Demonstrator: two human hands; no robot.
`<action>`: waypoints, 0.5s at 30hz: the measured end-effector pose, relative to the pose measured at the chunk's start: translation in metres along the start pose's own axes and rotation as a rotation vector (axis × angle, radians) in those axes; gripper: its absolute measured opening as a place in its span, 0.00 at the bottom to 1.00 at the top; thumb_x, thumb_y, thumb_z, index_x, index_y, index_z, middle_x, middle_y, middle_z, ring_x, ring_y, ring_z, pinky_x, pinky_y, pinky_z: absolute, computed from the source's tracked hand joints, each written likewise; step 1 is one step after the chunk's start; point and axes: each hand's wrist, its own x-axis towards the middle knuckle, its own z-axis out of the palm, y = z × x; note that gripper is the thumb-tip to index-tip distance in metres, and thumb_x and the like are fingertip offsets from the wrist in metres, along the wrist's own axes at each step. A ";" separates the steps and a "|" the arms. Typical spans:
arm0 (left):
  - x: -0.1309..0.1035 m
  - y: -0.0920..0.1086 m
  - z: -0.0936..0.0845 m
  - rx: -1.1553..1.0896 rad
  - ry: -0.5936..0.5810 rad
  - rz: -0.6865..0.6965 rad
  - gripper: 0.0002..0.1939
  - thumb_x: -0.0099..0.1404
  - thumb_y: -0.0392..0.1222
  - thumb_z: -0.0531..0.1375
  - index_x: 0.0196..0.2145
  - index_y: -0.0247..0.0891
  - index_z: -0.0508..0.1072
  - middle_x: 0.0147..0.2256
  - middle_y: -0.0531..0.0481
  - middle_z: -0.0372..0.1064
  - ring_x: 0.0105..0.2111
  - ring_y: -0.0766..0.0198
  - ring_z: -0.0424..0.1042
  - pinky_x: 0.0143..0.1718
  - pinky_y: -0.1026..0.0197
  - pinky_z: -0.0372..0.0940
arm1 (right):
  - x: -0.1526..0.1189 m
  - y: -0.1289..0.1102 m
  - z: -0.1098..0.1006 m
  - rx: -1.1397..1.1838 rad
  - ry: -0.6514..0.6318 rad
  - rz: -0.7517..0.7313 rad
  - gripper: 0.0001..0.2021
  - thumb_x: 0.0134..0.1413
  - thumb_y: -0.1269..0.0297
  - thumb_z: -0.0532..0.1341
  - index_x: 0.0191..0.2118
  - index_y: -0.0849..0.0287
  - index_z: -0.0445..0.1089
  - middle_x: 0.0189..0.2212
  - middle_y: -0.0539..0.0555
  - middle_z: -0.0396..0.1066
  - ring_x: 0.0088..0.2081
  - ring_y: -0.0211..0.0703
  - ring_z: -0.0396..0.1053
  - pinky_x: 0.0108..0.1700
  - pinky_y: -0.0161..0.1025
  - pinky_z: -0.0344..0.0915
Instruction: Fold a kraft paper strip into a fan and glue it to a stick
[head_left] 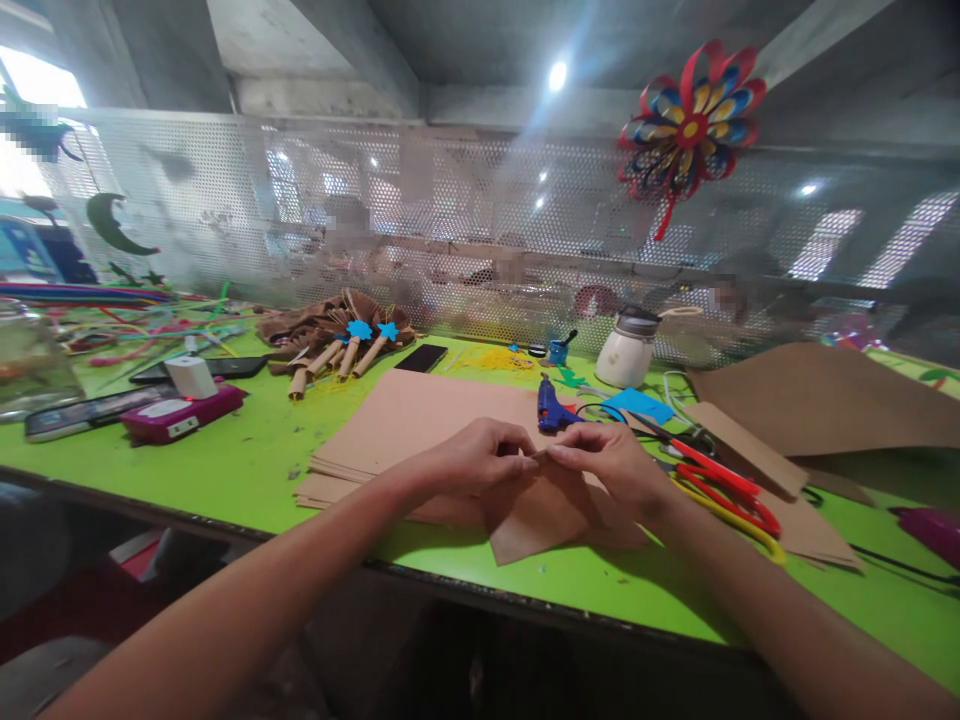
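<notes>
Between my two hands is a sheet of brown kraft paper [540, 515], pinched at its upper edge and hanging toward the table's front edge. My left hand [484, 452] is closed, thumb and fingers on that edge. Close beside it, my right hand [604, 458] pinches the same edge. Under and behind them lies a stack of brown paper sheets [420, 420]. A blue glue gun [553, 408] stands just beyond my hands. To the right of my right hand are red-handled scissors [720, 475] and a yellow-handled pair [731, 515].
Paper-wrapped bundles with blue flowers [360, 335] lie at the back, near a black phone [421, 358]. A white jar [628, 348] stands right of a small blue pot [557, 350]. A purple power strip [182, 412] is on the left. A perforated screen [465, 200] bounds the green table [262, 480].
</notes>
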 end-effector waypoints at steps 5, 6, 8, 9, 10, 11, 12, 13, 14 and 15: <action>-0.003 -0.001 -0.007 -0.075 -0.060 -0.075 0.17 0.60 0.51 0.54 0.30 0.32 0.72 0.25 0.51 0.67 0.25 0.68 0.63 0.26 0.67 0.55 | 0.002 0.005 -0.005 0.036 0.042 0.029 0.11 0.42 0.57 0.65 0.26 0.61 0.73 0.22 0.49 0.67 0.25 0.36 0.61 0.28 0.35 0.56; -0.004 -0.001 -0.009 -0.110 -0.099 -0.091 0.17 0.60 0.51 0.54 0.30 0.33 0.71 0.25 0.51 0.67 0.25 0.68 0.63 0.26 0.66 0.55 | 0.002 0.006 -0.006 0.047 0.053 0.041 0.12 0.42 0.56 0.66 0.26 0.61 0.73 0.22 0.49 0.67 0.25 0.36 0.61 0.27 0.35 0.56; -0.005 -0.003 -0.013 -0.154 -0.151 -0.096 0.17 0.59 0.51 0.54 0.29 0.33 0.70 0.26 0.51 0.66 0.26 0.68 0.63 0.28 0.66 0.56 | 0.003 0.006 -0.008 0.069 0.078 0.072 0.12 0.39 0.56 0.67 0.25 0.61 0.72 0.21 0.49 0.67 0.24 0.35 0.61 0.26 0.35 0.55; -0.005 -0.004 -0.014 -0.156 -0.161 -0.091 0.16 0.59 0.51 0.54 0.29 0.33 0.70 0.26 0.51 0.66 0.26 0.68 0.63 0.28 0.66 0.56 | 0.004 0.006 -0.009 0.084 0.094 0.090 0.12 0.38 0.56 0.67 0.25 0.61 0.72 0.20 0.49 0.66 0.23 0.35 0.61 0.25 0.35 0.55; -0.004 -0.005 -0.015 -0.143 -0.161 -0.084 0.16 0.59 0.50 0.55 0.29 0.33 0.70 0.26 0.51 0.66 0.26 0.68 0.63 0.28 0.66 0.56 | 0.005 0.006 -0.010 0.101 0.113 0.110 0.12 0.36 0.56 0.68 0.24 0.61 0.72 0.20 0.48 0.66 0.22 0.35 0.61 0.25 0.35 0.55; -0.004 -0.006 -0.015 -0.118 -0.158 -0.079 0.15 0.60 0.50 0.54 0.29 0.33 0.69 0.26 0.52 0.65 0.26 0.68 0.62 0.28 0.66 0.56 | 0.006 0.006 -0.011 0.125 0.133 0.130 0.13 0.34 0.57 0.69 0.23 0.61 0.72 0.19 0.48 0.66 0.21 0.35 0.61 0.24 0.35 0.55; -0.003 -0.008 -0.016 -0.087 -0.154 -0.074 0.15 0.60 0.49 0.54 0.29 0.33 0.69 0.25 0.52 0.65 0.26 0.69 0.62 0.28 0.66 0.55 | 0.007 0.007 -0.012 0.155 0.152 0.149 0.13 0.32 0.57 0.70 0.22 0.61 0.72 0.19 0.48 0.66 0.21 0.35 0.61 0.24 0.35 0.56; -0.002 -0.009 -0.015 -0.055 -0.151 -0.070 0.14 0.60 0.49 0.54 0.29 0.33 0.69 0.25 0.52 0.64 0.26 0.69 0.61 0.28 0.66 0.55 | 0.008 0.007 -0.012 0.185 0.166 0.167 0.13 0.30 0.57 0.70 0.22 0.60 0.71 0.18 0.48 0.67 0.21 0.36 0.61 0.24 0.35 0.56; -0.001 -0.011 -0.015 -0.022 -0.146 -0.067 0.14 0.61 0.48 0.53 0.29 0.33 0.69 0.25 0.52 0.64 0.26 0.69 0.61 0.28 0.66 0.55 | 0.009 0.008 -0.013 0.213 0.175 0.181 0.13 0.29 0.57 0.71 0.21 0.60 0.71 0.18 0.48 0.67 0.21 0.36 0.62 0.24 0.36 0.57; 0.000 -0.012 -0.015 0.005 -0.139 -0.063 0.14 0.61 0.48 0.53 0.29 0.33 0.69 0.25 0.52 0.64 0.26 0.69 0.60 0.28 0.66 0.54 | 0.010 0.009 -0.013 0.235 0.177 0.196 0.13 0.28 0.57 0.71 0.21 0.60 0.71 0.18 0.48 0.67 0.20 0.36 0.62 0.24 0.36 0.57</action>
